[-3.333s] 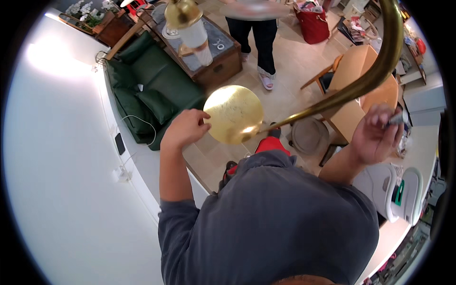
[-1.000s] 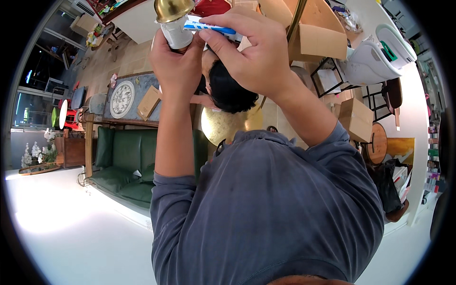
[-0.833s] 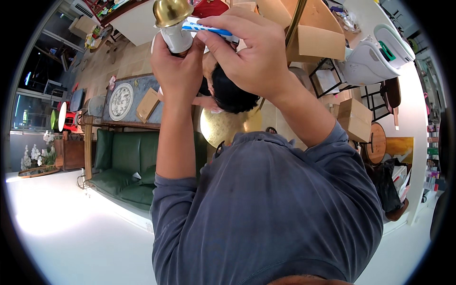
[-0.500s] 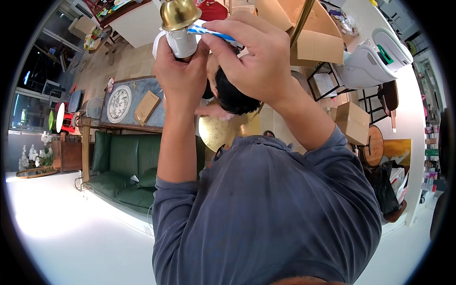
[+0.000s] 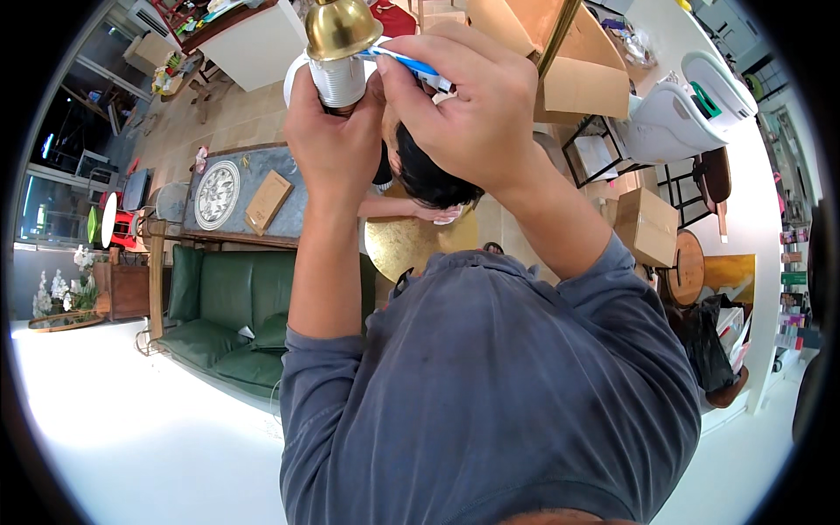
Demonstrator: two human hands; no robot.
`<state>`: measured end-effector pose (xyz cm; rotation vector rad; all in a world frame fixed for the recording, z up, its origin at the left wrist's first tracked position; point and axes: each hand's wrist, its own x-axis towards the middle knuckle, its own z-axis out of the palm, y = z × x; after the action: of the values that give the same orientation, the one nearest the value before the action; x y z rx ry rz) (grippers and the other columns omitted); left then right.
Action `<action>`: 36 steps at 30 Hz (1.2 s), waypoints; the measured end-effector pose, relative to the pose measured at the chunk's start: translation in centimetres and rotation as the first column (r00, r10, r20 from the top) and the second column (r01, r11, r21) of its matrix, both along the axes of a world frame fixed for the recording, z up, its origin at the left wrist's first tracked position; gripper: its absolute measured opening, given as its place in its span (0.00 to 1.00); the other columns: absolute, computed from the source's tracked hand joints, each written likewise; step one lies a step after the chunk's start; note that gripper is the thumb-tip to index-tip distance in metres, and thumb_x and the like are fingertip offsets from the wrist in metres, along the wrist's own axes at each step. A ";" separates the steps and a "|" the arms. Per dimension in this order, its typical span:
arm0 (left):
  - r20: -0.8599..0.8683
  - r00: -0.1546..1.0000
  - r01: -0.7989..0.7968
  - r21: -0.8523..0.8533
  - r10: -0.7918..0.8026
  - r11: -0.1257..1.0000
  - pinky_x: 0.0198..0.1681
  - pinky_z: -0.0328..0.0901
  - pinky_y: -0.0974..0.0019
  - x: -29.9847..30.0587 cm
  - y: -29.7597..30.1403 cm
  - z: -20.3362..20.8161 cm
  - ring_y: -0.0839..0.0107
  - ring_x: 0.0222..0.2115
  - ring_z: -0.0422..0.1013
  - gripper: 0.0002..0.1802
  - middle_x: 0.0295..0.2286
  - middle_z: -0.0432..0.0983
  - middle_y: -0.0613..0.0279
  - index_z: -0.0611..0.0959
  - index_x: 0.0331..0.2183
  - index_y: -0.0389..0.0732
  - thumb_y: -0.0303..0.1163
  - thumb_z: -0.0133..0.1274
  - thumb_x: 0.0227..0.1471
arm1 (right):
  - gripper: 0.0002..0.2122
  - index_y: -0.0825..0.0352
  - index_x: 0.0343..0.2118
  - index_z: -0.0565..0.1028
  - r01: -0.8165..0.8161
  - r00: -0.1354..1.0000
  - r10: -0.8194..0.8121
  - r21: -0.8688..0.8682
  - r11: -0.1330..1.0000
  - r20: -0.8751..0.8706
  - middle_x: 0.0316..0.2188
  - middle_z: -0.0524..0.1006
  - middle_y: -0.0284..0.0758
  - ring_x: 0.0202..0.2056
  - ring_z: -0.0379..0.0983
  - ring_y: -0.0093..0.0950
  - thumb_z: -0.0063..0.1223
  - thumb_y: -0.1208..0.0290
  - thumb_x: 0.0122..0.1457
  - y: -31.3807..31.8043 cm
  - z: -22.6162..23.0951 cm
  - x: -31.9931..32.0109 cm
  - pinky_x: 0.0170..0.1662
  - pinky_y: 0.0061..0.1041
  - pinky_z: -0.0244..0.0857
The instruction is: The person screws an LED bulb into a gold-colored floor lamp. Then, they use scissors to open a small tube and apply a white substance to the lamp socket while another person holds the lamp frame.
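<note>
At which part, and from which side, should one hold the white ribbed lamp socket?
Grip the white ribbed lamp socket around its cylindrical wall, probably from the near side, where the left hand holds it; the brass cup flares wider above, while the ribs likely help grip.

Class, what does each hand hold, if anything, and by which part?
The left hand grips the white ribbed cylinder below the brass dome, by its sides. The right hand pinches a slim blue-and-white object near its dome-side end.

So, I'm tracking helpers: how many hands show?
3: left hand around white cylinder, right hand holding blue-white object, another person's hand over gold disc; others may be hidden.
</note>
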<state>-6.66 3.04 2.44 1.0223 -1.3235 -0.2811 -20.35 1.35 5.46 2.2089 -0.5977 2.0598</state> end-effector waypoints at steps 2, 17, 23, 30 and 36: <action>-0.037 0.999 0.017 -0.001 -0.017 1.000 0.35 0.68 0.70 0.2 -0.3 -0.4 0.78 0.31 0.73 0.15 0.31 0.79 0.63 0.78 0.39 0.35 0.28 0.64 0.50 | 0.07 0.70 0.31 0.81 -0.007 1.000 0.007 0.010 1.000 -0.010 0.25 0.79 0.37 0.23 0.76 0.28 0.64 0.80 0.47 0.1 0.1 -0.1 0.27 0.22 0.69; -0.094 0.993 0.064 -0.021 -0.066 0.998 0.37 0.69 0.71 -0.2 -0.8 -1.0 0.79 0.33 0.73 0.15 0.32 0.80 0.64 0.79 0.40 0.35 0.25 0.63 0.49 | 0.06 0.67 0.27 0.82 -0.010 0.999 0.008 0.066 0.998 0.035 0.23 0.79 0.35 0.24 0.77 0.30 0.64 0.76 0.44 0.2 -0.3 -0.3 0.25 0.25 0.71; -0.126 0.986 0.111 -0.026 -0.113 0.993 0.37 0.69 0.73 -0.3 -0.4 -0.6 0.79 0.35 0.73 0.14 0.34 0.79 0.63 0.78 0.41 0.33 0.23 0.61 0.51 | 0.06 0.73 0.32 0.80 -0.080 0.996 0.086 0.154 0.985 -0.026 0.25 0.78 0.41 0.24 0.77 0.36 0.61 0.75 0.53 1.1 1.5 -0.7 0.28 0.29 0.70; -0.076 0.991 0.103 -0.042 -0.106 0.994 0.39 0.69 0.74 -0.4 0.1 -0.3 0.79 0.35 0.73 0.13 0.36 0.79 0.63 0.78 0.41 0.33 0.22 0.60 0.52 | 0.06 0.72 0.31 0.81 -0.052 0.997 0.059 0.148 0.988 -0.046 0.25 0.78 0.41 0.25 0.77 0.38 0.62 0.75 0.52 1.3 1.5 -0.7 0.28 0.30 0.71; -0.088 0.990 0.110 -0.024 -0.112 0.994 0.39 0.70 0.74 -0.5 0.1 -0.4 0.79 0.35 0.73 0.13 0.36 0.79 0.64 0.78 0.41 0.33 0.22 0.61 0.52 | 0.06 0.72 0.31 0.80 -0.060 0.998 0.063 0.120 0.991 -0.021 0.25 0.78 0.42 0.25 0.77 0.38 0.62 0.76 0.51 1.3 1.4 -0.8 0.28 0.30 0.71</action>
<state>-7.17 3.09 2.03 0.9110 -1.3012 -0.3930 -21.10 2.67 6.86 2.3431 -0.6760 2.0742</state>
